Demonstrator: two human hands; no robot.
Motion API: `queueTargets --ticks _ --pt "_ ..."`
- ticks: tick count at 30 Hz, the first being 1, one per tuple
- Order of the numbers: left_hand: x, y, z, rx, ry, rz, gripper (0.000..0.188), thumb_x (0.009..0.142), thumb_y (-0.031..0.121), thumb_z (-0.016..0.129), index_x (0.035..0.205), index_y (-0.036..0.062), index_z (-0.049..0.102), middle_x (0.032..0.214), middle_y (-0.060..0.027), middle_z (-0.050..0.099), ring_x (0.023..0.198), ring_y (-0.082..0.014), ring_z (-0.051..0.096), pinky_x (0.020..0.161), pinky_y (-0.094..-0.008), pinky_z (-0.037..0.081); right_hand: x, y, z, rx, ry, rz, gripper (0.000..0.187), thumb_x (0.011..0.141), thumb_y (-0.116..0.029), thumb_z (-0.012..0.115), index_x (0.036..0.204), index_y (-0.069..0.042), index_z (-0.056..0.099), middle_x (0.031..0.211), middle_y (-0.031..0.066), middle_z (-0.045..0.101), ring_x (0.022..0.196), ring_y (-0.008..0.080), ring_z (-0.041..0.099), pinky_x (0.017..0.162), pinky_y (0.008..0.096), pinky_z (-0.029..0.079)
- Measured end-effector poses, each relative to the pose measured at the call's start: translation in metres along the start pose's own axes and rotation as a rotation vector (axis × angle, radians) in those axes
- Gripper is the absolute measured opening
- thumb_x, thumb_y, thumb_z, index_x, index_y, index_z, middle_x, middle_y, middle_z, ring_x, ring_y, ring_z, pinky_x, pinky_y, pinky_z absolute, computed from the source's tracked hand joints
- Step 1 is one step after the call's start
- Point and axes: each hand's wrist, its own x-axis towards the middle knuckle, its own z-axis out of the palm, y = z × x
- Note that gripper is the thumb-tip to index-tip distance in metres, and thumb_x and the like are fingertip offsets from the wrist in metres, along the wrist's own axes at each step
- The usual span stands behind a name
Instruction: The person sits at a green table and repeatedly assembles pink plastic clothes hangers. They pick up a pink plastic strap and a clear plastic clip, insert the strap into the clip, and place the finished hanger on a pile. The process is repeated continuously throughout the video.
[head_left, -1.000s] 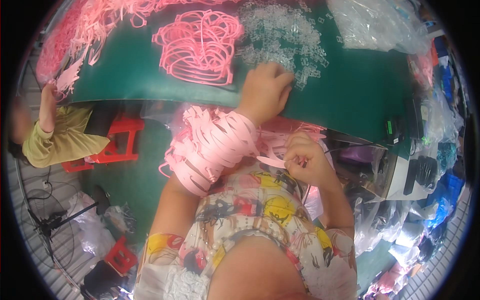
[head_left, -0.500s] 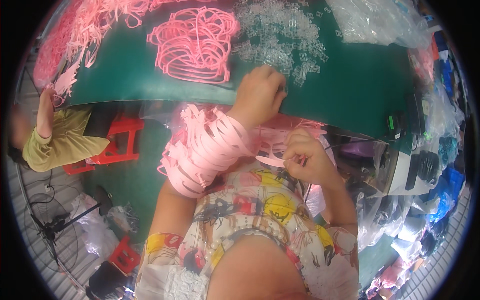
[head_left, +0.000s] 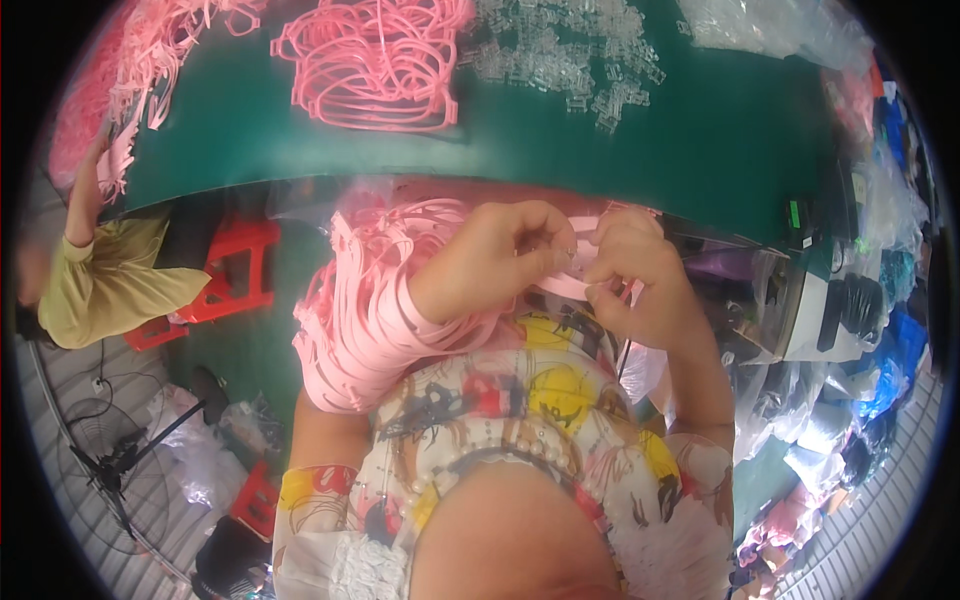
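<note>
Strap (head_left: 567, 287) in pale pink, flat and narrow, shows in the head view between the two hands, in front of the person's chest and on the near side of the tabletop (head_left: 270, 155). Its visible stretch runs crosswise, sloping a little downward to the right, so its long axis roughly follows the line from one hand to the other.

The right hand (head_left: 640, 265) is the nearer one: its thumb and index finger clamp the strap's right part. The left hand (head_left: 490, 262) sits just beside it, its fingers (head_left: 540, 264) just above the strap's left part, thumb and index curved toward each other. Whether those tips pinch anything, I cannot tell. More pink shows between the hands, above this stretch; whether it belongs to the same strap is unclear.

A thick bundle of pink straps (head_left: 375, 300) wraps around the left forearm, starting at the wrist. Ahead of both hands, well apart from them, a heap of looped pink straps (head_left: 375, 75) lies on the green tabletop, with a scatter of small clear plastic pieces (head_left: 560, 50) to its right.
</note>
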Motion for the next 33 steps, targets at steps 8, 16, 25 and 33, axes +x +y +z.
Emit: queueTargets --ticks 8,16,25,33 --pt "-0.01 0.004 0.004 0.146 0.011 0.146 0.01 0.083 -0.001 0.059 0.091 -0.0024 0.065 0.084 -0.005 0.065 0.08 -0.0099 0.058 0.071 -0.0247 0.046 -0.001 0.003 -0.001 -0.021 -0.018 0.021 0.008 0.062 -0.005 0.062 0.065 -0.009 0.057 0.065 0.0006 0.049 0.081 0.022 0.053 0.082 0.0351 0.036" --pt "-0.01 -0.002 0.011 0.452 0.106 0.418 0.017 0.072 -0.004 0.062 0.088 0.0009 0.067 0.08 -0.0133 0.064 0.072 -0.028 0.063 0.065 -0.0342 0.05 -0.004 0.015 0.002 0.161 -0.072 0.07 0.006 0.062 -0.005 0.062 0.065 -0.008 0.057 0.065 0.0015 0.049 0.074 0.0207 0.049 0.074 0.0331 0.038" --pt "-0.013 -0.015 0.024 0.529 0.11 0.58 0.015 0.07 0.001 0.066 0.085 0.004 0.067 0.079 -0.0116 0.062 0.071 -0.0305 0.06 0.063 -0.0349 0.049 -0.018 0.029 0.015 0.5 -0.127 0.299 0.003 0.068 -0.003 0.058 0.067 -0.004 0.06 0.066 0.0003 0.05 0.075 0.0133 0.048 0.064 0.027 0.038" --pt "-0.017 -0.028 0.016 -0.269 0.006 0.014 0.01 0.089 0.008 0.059 0.094 0.0001 0.061 0.084 -0.0048 0.06 0.08 -0.0119 0.058 0.07 -0.0263 0.047 -0.016 0.027 0.016 0.547 -0.109 0.364 0.004 0.072 -0.004 0.059 0.069 -0.002 0.061 0.072 0.001 0.053 0.074 0.012 0.049 0.064 0.0264 0.038"
